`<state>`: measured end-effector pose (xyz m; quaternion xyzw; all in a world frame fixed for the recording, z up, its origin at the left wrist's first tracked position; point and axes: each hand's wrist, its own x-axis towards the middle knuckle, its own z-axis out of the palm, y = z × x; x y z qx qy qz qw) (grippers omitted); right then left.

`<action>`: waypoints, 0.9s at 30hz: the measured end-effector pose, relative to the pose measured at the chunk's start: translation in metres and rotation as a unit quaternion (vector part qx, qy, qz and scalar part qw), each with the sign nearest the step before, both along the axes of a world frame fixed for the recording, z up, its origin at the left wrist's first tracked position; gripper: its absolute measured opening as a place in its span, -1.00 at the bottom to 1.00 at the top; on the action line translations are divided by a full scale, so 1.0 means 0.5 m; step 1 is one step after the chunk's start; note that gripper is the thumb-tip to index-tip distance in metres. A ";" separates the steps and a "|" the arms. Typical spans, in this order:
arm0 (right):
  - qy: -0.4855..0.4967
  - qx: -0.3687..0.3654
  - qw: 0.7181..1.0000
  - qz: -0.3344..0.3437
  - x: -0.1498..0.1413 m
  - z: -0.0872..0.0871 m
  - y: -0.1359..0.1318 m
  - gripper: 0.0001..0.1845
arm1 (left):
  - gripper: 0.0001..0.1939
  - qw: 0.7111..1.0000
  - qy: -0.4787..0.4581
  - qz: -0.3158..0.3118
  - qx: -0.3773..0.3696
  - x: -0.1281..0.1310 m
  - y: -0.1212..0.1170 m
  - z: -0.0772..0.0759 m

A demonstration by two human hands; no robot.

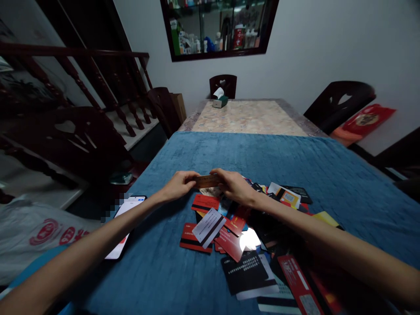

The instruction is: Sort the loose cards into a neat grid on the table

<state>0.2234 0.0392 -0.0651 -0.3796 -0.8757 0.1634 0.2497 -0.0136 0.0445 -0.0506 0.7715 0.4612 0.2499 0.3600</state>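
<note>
Between my two hands is a brownish-orange card (207, 181), tilted and seen at a shallow angle. My left hand (180, 185) pinches its left end between thumb and fingers. At its right end, my right hand (234, 185) grips it, with fingers over the top edge. Just below and to the right spreads a loose pile of plastic cards. Among them are a white card with a black stripe (209, 227), a red card (194, 237), a black card (244, 271) and a long red card (299, 284). My right forearm hides part of the pile.
A blue cloth (157, 271) covers the near part of the table. A phone (126, 227) lies at its left edge. On the far tabletop stands a tissue box (220, 101). Dark chairs (341, 103) surround the table, and a white plastic bag (36, 236) is at lower left.
</note>
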 end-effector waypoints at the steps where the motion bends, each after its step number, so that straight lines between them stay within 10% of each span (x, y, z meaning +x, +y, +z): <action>1: -0.003 0.008 1.000 0.002 -0.001 0.001 -0.002 -0.40 | -0.68 1.000 -0.004 0.003 0.007 0.002 0.001 -0.001; 16: -0.018 0.035 0.999 -0.026 -0.002 -0.012 0.014 -0.35 | -0.84 0.995 -0.063 0.042 0.061 0.038 0.028 -0.010; 27: 0.070 0.079 0.990 -0.090 0.045 -0.021 0.111 -0.36 | -0.56 0.991 -0.042 0.072 0.102 0.109 0.148 -0.012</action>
